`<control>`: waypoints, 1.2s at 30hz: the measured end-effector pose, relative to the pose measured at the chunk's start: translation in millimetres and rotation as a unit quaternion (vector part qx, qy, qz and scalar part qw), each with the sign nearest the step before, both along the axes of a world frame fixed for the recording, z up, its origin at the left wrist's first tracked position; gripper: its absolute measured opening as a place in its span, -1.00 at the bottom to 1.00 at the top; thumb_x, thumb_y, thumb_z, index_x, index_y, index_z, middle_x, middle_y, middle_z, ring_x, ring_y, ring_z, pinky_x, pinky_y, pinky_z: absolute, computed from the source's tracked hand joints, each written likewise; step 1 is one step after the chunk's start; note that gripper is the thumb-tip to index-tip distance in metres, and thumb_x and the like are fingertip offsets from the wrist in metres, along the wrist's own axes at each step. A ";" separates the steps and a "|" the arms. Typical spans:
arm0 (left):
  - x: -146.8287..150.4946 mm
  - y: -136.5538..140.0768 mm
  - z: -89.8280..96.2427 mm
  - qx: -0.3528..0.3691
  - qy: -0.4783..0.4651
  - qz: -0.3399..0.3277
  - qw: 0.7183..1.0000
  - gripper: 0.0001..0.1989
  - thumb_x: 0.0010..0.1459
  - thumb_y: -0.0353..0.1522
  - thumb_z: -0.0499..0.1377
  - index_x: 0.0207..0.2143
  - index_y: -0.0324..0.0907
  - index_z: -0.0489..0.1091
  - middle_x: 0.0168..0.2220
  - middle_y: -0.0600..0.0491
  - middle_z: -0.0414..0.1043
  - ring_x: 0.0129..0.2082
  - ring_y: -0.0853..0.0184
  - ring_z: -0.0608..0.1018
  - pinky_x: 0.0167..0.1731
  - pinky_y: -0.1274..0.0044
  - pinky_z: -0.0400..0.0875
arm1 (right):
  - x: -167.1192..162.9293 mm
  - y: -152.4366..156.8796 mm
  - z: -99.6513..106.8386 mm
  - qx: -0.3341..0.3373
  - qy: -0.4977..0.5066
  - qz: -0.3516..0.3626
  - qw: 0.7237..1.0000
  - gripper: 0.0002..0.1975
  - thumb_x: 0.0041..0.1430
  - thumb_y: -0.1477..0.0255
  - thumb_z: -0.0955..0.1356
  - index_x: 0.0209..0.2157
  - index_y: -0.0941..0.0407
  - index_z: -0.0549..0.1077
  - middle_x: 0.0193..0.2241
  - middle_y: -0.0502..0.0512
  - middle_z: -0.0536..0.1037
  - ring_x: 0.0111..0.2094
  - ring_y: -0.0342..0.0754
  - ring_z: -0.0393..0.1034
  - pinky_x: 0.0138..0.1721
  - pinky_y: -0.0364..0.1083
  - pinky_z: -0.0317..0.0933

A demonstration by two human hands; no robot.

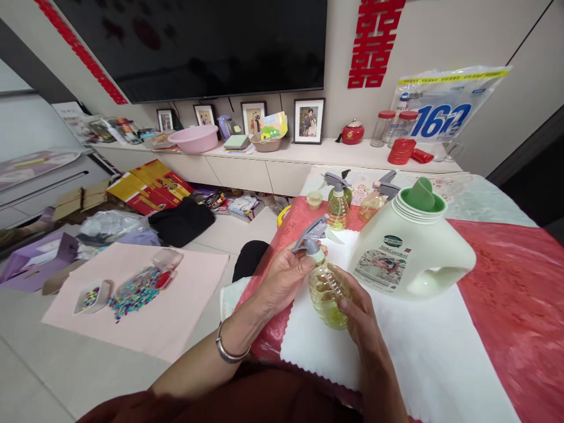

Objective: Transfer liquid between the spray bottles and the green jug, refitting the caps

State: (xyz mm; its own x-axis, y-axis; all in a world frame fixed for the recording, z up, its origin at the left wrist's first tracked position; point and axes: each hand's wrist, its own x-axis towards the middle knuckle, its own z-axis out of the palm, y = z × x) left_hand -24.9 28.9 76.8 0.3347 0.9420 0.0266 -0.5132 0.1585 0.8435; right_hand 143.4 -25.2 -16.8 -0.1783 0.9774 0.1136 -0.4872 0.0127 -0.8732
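Observation:
A clear, ribbed spray bottle [326, 292] with a grey trigger head is held tilted above the white sheet on the table. My left hand [286, 273] has its fingers closed round the collar just under the trigger. Wrapped about the body of the bottle from the right is my right hand [359, 305]. Some yellowish-green liquid shows low in the bottle. Just beyond stand a similar spray bottle [338, 210] and another one [372, 204], partly behind the big detergent jug [383, 252]. That pale green jug has a darker green spout at its open neck.
A small cream cap [314, 200] sits near the far left of the red table cover [520, 264]. On the floor at left, a pink mat [176, 299] bears colourful beads [136, 292] and a small white container [91, 296]. A low cabinet with frames and jars runs behind.

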 end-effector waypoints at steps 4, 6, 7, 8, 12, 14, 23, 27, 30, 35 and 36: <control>3.5 1.7 -2.8 -0.024 0.013 0.046 0.999 -0.57 -0.12 -0.27 0.54 -0.18 -0.21 0.58 -0.28 0.05 0.58 -0.27 0.35 0.59 -0.11 0.47 0.40 | -0.1 1.1 0.9 -0.002 0.002 0.005 1.000 -0.36 0.17 0.12 0.51 0.24 -0.04 0.39 0.15 0.12 0.40 0.13 0.05 0.38 0.16 -0.08 0.32; 2.9 3.2 -3.5 -0.025 0.017 0.037 0.999 -0.60 -0.10 -0.28 0.53 -0.20 -0.22 0.58 -0.32 0.04 0.58 -0.30 0.35 0.58 -0.11 0.47 0.39 | 0.0 1.3 1.8 -0.001 0.014 0.009 1.000 -0.36 0.16 0.11 0.51 0.23 -0.04 0.40 0.14 0.13 0.41 0.11 0.06 0.39 0.14 -0.07 0.33; 2.2 3.7 -3.4 -0.021 0.015 0.027 0.999 -0.60 -0.08 -0.27 0.52 -0.19 -0.22 0.58 -0.31 0.03 0.58 -0.29 0.33 0.59 -0.10 0.45 0.39 | 0.0 1.3 2.2 0.000 0.021 0.012 1.000 -0.36 0.16 0.11 0.51 0.22 -0.04 0.41 0.13 0.14 0.42 0.09 0.06 0.41 0.14 -0.05 0.33; 1.4 3.9 -3.1 -0.017 0.011 0.017 1.000 -0.59 -0.07 -0.25 0.51 -0.17 -0.22 0.58 -0.30 0.01 0.59 -0.26 0.30 0.60 -0.08 0.43 0.39 | -0.1 1.3 2.5 0.002 0.028 0.015 0.999 -0.37 0.16 0.11 0.51 0.22 -0.03 0.41 0.12 0.14 0.43 0.08 0.06 0.42 0.15 -0.03 0.33; 0.6 1.6 -0.5 -0.009 0.000 -0.012 1.000 -0.56 0.01 -0.20 0.47 -0.09 -0.22 0.55 -0.21 -0.06 0.61 -0.12 0.19 0.60 0.01 0.36 0.36 | 0.0 1.7 1.2 0.007 0.043 0.016 0.999 -0.37 0.18 0.14 0.50 0.24 -0.03 0.40 0.14 0.15 0.41 0.08 0.07 0.41 0.19 0.04 0.31; 2.2 0.2 -0.7 -0.005 0.004 -0.013 1.000 -0.56 0.03 -0.18 0.46 -0.09 -0.22 0.55 -0.17 -0.07 0.60 -0.11 0.20 0.59 0.00 0.38 0.35 | 0.7 2.1 -0.6 0.008 0.038 0.009 0.999 -0.37 0.19 0.15 0.50 0.25 -0.03 0.39 0.16 0.15 0.40 0.11 0.07 0.39 0.22 0.03 0.28; 1.2 2.9 -2.0 -0.010 0.024 -0.003 1.000 -0.57 -0.07 -0.21 0.51 -0.17 -0.23 0.58 -0.27 -0.02 0.60 -0.20 0.25 0.57 -0.08 0.42 0.34 | 1.6 1.3 2.7 0.018 0.051 0.039 0.998 -0.39 0.18 0.11 0.50 0.22 -0.06 0.42 0.11 0.14 0.44 0.06 0.06 0.43 0.12 -0.01 0.36; 1.2 -0.9 4.4 0.005 0.022 -0.027 0.999 -0.56 0.02 -0.17 0.46 -0.10 -0.22 0.57 -0.19 -0.09 0.60 -0.09 0.16 0.58 -0.01 0.36 0.34 | 1.1 1.0 4.7 0.016 0.057 0.034 0.998 -0.40 0.19 0.11 0.49 0.23 -0.07 0.42 0.10 0.13 0.45 0.07 0.05 0.42 0.13 -0.02 0.35; 3.6 -2.1 0.4 0.009 0.031 0.001 0.999 -0.53 -0.04 -0.17 0.49 -0.11 -0.20 0.57 -0.16 -0.06 0.60 -0.11 0.20 0.57 -0.03 0.40 0.34 | 1.7 1.6 2.8 0.013 0.045 0.019 0.999 -0.38 0.17 0.11 0.51 0.23 -0.07 0.42 0.11 0.13 0.44 0.07 0.02 0.42 0.11 -0.06 0.35; 1.5 1.3 -6.0 -0.005 0.038 0.025 0.999 -0.63 -0.09 -0.25 0.53 -0.23 -0.19 0.59 -0.26 0.02 0.60 -0.23 0.32 0.55 -0.09 0.47 0.33 | 2.6 2.2 2.3 0.012 0.042 0.033 0.998 -0.39 0.17 0.11 0.51 0.22 -0.06 0.43 0.10 0.12 0.44 0.03 0.01 0.44 0.09 -0.08 0.37; 0.4 1.8 -4.7 -0.005 0.036 0.013 0.999 -0.61 -0.08 -0.24 0.52 -0.21 -0.19 0.59 -0.27 0.01 0.61 -0.24 0.30 0.56 -0.09 0.46 0.33 | 2.7 2.1 2.5 0.013 0.048 0.037 0.998 -0.39 0.17 0.11 0.50 0.22 -0.06 0.43 0.10 0.12 0.45 0.02 0.01 0.45 0.08 -0.09 0.37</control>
State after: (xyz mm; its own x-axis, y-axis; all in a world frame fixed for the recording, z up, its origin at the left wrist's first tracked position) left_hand -24.5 30.7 72.0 0.3111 0.9504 -0.0066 -0.4555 0.1552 0.8766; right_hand 146.1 -23.1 -14.3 -0.2375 0.9582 0.1593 -0.5694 -0.0045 -0.8220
